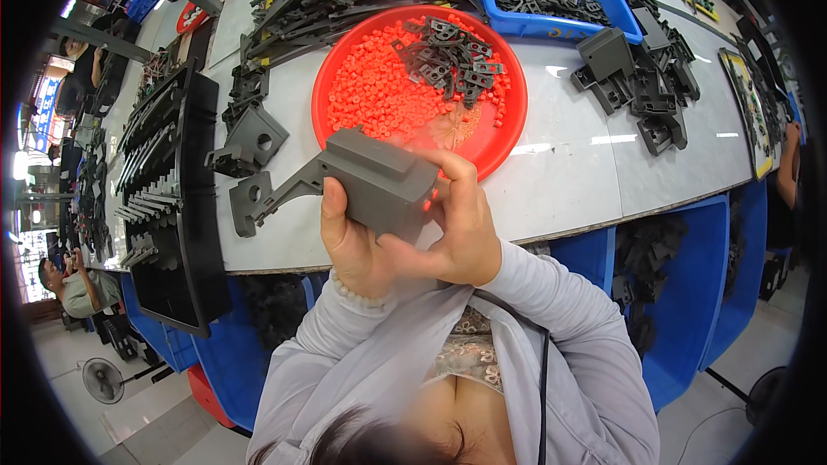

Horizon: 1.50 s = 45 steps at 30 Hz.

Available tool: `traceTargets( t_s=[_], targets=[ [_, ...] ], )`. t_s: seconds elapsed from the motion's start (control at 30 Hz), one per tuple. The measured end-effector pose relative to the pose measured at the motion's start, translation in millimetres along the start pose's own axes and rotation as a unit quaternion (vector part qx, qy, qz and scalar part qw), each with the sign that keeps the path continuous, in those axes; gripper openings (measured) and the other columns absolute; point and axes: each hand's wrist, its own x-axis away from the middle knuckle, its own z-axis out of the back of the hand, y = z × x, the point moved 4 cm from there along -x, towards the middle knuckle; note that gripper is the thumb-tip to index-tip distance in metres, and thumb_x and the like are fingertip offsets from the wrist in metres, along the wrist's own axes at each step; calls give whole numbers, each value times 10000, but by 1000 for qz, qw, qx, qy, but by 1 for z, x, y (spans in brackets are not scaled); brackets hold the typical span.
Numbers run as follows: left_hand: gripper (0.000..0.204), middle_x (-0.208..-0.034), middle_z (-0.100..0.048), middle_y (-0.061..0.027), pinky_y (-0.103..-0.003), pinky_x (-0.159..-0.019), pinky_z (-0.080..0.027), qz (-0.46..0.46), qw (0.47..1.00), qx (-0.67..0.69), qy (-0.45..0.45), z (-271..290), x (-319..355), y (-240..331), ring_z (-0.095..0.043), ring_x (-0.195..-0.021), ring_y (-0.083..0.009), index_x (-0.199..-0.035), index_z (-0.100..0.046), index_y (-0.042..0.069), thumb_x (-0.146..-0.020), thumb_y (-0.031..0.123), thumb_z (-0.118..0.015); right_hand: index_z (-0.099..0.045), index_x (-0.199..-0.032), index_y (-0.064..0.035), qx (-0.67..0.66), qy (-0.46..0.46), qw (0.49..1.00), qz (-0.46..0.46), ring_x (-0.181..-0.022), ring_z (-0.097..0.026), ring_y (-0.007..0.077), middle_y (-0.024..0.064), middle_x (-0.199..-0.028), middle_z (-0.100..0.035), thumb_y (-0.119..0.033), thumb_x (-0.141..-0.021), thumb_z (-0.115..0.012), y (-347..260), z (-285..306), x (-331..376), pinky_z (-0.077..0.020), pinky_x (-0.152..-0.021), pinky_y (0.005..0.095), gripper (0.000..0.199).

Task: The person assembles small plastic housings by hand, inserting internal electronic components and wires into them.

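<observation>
White worktable (568, 164), hands (413, 232) gripping grey bracket (370, 181) (both)

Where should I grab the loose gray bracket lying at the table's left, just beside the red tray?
Probably by the flat square plate with the round hole on the gray bracket, coming from above and from the near table edge. The plate faces up and looks broad enough to pinch, while black parts crowd its far side. Both the left hand and right hand hold the gray housing.

bare table strip (568, 181) right of red tray (508, 133); dark parts (642, 86) crowd beyond.
</observation>
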Motion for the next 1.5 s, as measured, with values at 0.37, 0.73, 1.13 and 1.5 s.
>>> traceTargets(
  t_s=[0.37,0.73,1.13,1.5],
  targets=[
    [595,-1091,-592,-107,-395,-824,-506,22,996,-80,33,-2,-7,10,-597,-969,-247,-1199,-481,69,-908,571,-354,-207,-1352,-33,-27,-65,993,-93,-703,-581,126,120,-936,-605,-234,-648,-810,-12,4,-20,-363,-485,179,948],
    [387,-1070,-600,-74,-311,-846,-484,12,998,-61,30,-16,15,22,-584,-972,-167,-1155,-525,49,-840,236,-649,-253,-1345,2,-116,-58,981,-146,-925,-541,193,128,-1207,-453,-46,-680,-622,-6,10,-9,-453,-733,283,762],
    [594,-1098,-525,-51,-300,-877,-413,-279,726,-617,121,-41,107,176,-505,-1033,-154,-1194,-446,45,-705,154,-764,-331,-1289,9,-85,-217,964,-127,-930,-563,202,135,-1029,-585,-61,-760,-588,-16,-18,-17,-328,-979,371,592],
    [464,-854,-633,-36,-254,-670,-482,-195,529,-742,362,59,170,333,-597,-745,-113,-1094,-551,22,-682,71,-760,-418,-1214,24,16,-111,989,-99,-824,-574,146,88,-819,-637,-102,-854,-547,2,22,-23,-277,-1011,389,403]
  ],
)
